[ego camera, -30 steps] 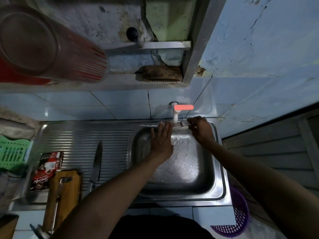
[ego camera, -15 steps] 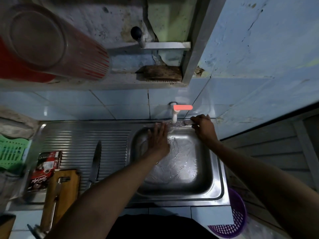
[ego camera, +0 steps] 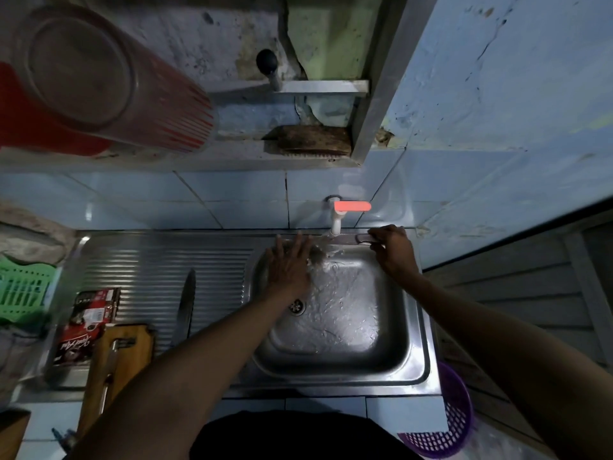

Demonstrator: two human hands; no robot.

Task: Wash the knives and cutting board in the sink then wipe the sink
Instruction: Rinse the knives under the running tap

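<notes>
Cutting board (ego camera: 116,363): wooden, at the near left of the drainboard, a metal-handled knife (ego camera: 111,370) lying along it.
Second knife (ego camera: 184,308): flat on the ribbed drainboard, left of the sink (ego camera: 411,327).
Left hand (ego camera: 288,263): fingers straight, spread flat on a blade at the basin's far edge, in the running water.
Right hand (ego camera: 391,249): grips that knife's handle (ego camera: 365,239) under the tap (ego camera: 336,215).

So the base here is a stainless steel sink unit (ego camera: 428,353) with a ribbed drainboard (ego camera: 159,270) on its left side. On the ridges lies a long dark-bladed knife (ego camera: 185,307), running front to back. Left of it there's a red printed sachet pack (ego camera: 88,323), and a brown wooden cutting board (ego camera: 132,346) hangs over the front edge with a metal-handled utensil (ego camera: 111,373) on top.
</notes>
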